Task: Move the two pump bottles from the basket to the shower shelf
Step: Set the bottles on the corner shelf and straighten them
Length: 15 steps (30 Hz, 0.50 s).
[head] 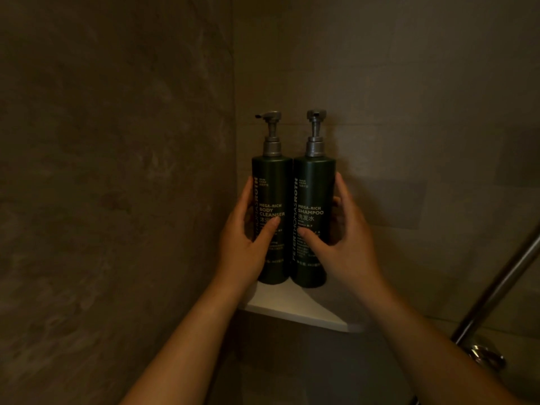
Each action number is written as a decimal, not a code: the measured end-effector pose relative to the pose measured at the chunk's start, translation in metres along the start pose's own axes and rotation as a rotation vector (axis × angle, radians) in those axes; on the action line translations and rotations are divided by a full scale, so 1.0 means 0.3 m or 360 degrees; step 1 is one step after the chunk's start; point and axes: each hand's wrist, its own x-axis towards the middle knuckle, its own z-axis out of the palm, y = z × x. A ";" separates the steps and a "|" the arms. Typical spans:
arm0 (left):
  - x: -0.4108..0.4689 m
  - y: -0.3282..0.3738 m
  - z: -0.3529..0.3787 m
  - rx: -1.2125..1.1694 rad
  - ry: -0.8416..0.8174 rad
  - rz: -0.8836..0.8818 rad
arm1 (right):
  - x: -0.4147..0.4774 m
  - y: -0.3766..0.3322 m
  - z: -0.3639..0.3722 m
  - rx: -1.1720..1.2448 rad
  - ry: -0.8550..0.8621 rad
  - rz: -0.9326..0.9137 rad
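Note:
Two dark green pump bottles stand upright and side by side on a white corner shelf in the shower. The left one, the body cleanser bottle, has its grey pump spout pointing left. The right one is the shampoo bottle. My left hand wraps the lower left side of the body cleanser bottle, thumb across its label. My right hand grips the shampoo bottle from the right, thumb on its front. The basket is not in view.
Brown stone-like tiled walls meet in the corner right behind the bottles. A metal rail slants up at the lower right, ending in a chrome fitting. The lighting is dim.

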 end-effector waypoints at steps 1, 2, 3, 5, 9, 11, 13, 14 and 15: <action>0.003 -0.002 -0.002 -0.0005 0.0001 -0.0005 | -0.001 -0.001 -0.001 -0.0008 0.0000 0.0000; 0.004 -0.003 -0.003 -0.0012 0.0003 -0.0013 | 0.000 -0.002 -0.002 -0.0005 0.0003 0.0001; 0.005 -0.004 -0.003 -0.0018 0.0006 -0.0024 | 0.001 -0.004 -0.003 -0.0002 0.0007 0.0002; 0.004 -0.005 -0.003 -0.0023 0.0007 -0.0038 | -0.002 -0.006 -0.003 -0.0005 0.0015 0.0009; -0.003 -0.010 -0.008 0.0000 0.0039 -0.0018 | -0.018 0.004 0.001 -0.0007 0.0003 -0.0004; -0.013 -0.016 -0.009 0.0006 0.0047 -0.0003 | -0.023 0.011 0.002 -0.0008 -0.0006 -0.0011; -0.023 -0.025 -0.009 -0.0014 0.0041 -0.0014 | -0.022 0.016 0.004 -0.0010 0.0008 -0.0013; -0.026 -0.030 -0.010 -0.0018 0.0039 -0.0022 | -0.021 0.017 0.005 -0.0009 0.0014 -0.0013; -0.027 -0.032 -0.010 -0.0015 0.0039 -0.0027 | -0.020 0.018 0.007 -0.0011 0.0020 -0.0016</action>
